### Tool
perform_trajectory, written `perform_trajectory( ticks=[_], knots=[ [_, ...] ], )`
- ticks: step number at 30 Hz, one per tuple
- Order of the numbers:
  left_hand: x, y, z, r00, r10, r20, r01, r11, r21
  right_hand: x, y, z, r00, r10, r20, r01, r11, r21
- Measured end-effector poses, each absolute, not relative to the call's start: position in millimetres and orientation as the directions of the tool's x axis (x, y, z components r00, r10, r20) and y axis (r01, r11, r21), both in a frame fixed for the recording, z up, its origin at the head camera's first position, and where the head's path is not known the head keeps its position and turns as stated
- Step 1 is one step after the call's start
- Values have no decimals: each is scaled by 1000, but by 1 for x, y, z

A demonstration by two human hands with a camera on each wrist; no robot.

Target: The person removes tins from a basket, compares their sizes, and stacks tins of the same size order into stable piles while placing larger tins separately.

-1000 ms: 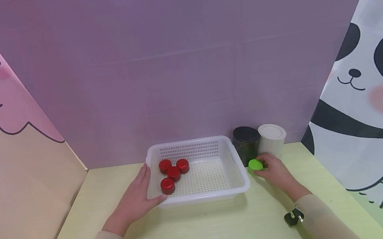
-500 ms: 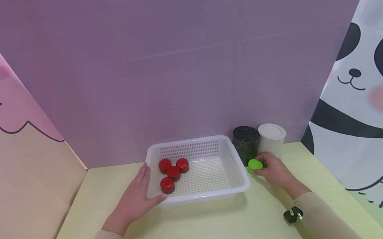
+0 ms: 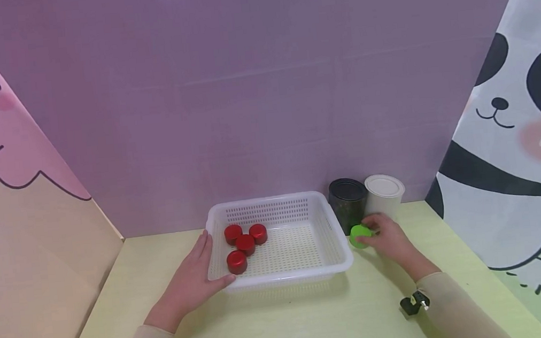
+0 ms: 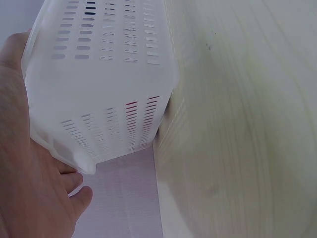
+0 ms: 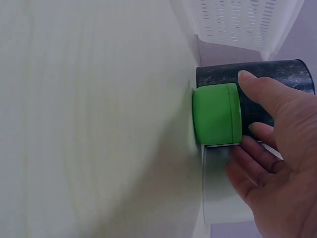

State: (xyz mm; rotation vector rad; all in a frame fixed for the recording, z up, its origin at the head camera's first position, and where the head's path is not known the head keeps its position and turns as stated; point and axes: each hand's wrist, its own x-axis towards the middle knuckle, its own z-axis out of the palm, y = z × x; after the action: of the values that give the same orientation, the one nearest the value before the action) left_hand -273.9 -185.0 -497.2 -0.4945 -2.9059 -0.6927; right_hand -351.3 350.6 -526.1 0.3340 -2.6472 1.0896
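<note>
My left hand (image 3: 191, 283) rests spread at the near-left corner of a white plastic basket (image 3: 280, 280), thumb on its front rim and the other fingers along its left side. Several red round lidded containers (image 3: 237, 262) lie in the left part of that basket. A small green round container (image 3: 359, 235) stands on the table at the basket's right. Around its top hovers my right hand (image 3: 390, 241). In the right wrist view, the thumb and loosely bent fingers lie about the green container's top edge without a visible firm grip.
A black can (image 3: 348, 202) and a white can (image 3: 384, 196) stand side by side behind the green container, near the purple back wall (image 3: 265, 110). Printed panels flank the pale wooden table (image 3: 284, 323) on the left and right.
My right thumb has lifted from the green container's side and the fingers have loosened and risen slightly. The container has not moved, nor have the left hand and the basket.
</note>
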Motion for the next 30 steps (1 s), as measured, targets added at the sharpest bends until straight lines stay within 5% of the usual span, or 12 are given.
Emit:
perform_trajectory(
  ticks=[30],
  knots=[
    [-271,-184,-493,-940,290,179,340,835,432,-334,308,-469,-819,-154,553,-513,629,-584]
  ],
)
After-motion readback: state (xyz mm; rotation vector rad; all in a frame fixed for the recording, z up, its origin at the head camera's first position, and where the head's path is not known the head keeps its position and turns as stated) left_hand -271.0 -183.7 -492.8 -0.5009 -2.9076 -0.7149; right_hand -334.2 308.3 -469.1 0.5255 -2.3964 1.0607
